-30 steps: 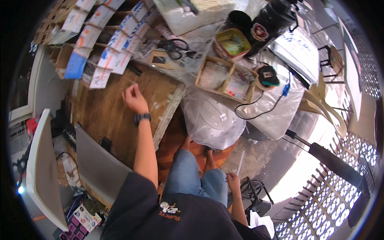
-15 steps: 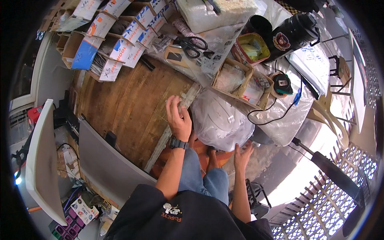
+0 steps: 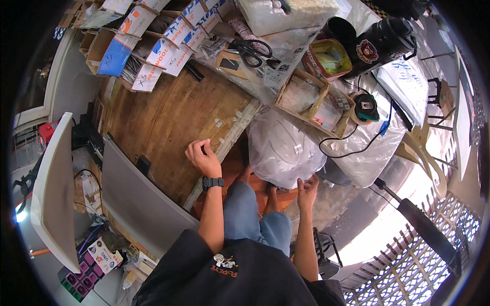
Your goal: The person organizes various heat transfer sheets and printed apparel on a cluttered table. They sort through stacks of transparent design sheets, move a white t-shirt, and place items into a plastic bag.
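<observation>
My left hand (image 3: 205, 159), with a black watch on its wrist, hovers over the near edge of the wooden tabletop (image 3: 168, 122). Its fingers are loosely bent and apart, and I see nothing in them. A full, translucent white plastic bag (image 3: 283, 148) rests beyond my knees, by the table corner. My right hand (image 3: 307, 191) is at the bag's lower right edge, thumb and fingers apart; whether it touches the plastic I cannot tell. Small clear scraps (image 3: 218, 123) lie along the table's pale edge strip.
Cardboard compartments (image 3: 148, 64) holding dark strands stand at the far left. Black-handled scissors (image 3: 252, 52), a divided cardboard box (image 3: 301, 97) and a black bottle (image 3: 380, 46) lie on plastic sheeting. A monitor (image 3: 143, 188) borders my left side.
My left hand has drawn back toward me and left, its fingers more bent, uncovering the scraps on the edge. My right hand has shifted slightly left, its fingers curling more.
</observation>
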The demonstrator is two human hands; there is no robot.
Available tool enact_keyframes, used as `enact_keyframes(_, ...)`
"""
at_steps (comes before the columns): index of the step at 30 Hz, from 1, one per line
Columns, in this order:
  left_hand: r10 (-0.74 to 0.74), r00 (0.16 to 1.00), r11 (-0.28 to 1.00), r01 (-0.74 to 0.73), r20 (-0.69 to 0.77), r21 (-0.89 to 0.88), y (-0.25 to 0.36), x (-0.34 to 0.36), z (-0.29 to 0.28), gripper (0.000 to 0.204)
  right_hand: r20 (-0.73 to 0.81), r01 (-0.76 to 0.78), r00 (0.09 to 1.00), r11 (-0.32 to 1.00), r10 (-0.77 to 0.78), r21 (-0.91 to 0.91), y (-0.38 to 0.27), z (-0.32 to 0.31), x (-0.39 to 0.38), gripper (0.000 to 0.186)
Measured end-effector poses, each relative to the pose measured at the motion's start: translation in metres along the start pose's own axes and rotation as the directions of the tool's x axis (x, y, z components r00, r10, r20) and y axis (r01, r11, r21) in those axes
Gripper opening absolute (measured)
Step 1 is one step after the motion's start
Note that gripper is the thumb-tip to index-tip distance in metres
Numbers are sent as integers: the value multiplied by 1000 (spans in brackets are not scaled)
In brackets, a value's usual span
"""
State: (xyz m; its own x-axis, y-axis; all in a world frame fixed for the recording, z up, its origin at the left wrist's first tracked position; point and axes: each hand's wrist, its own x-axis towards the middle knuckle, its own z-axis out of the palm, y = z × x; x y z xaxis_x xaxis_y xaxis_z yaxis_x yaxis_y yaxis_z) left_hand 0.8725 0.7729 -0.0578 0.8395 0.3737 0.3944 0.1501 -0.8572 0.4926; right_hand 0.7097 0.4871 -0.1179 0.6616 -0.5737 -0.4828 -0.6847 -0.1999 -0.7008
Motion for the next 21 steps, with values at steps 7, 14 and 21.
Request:
enact_keyframes(7,-57,998,998,57,7,-19,8,2,-7,16,12,28,1000,998,-29,61,12,-3,17,62)
enact_keyframes(14,19,1000,1000,-19,-7,-23,-7,2,-15,22,84,23,996,999,-26,39,18,-11,24,54)
enact_keyframes(21,238,933,903,-110,272,-415,101,-48,-6,17,-36,15,999,1000,-15,-7,-7,-9,19,35)
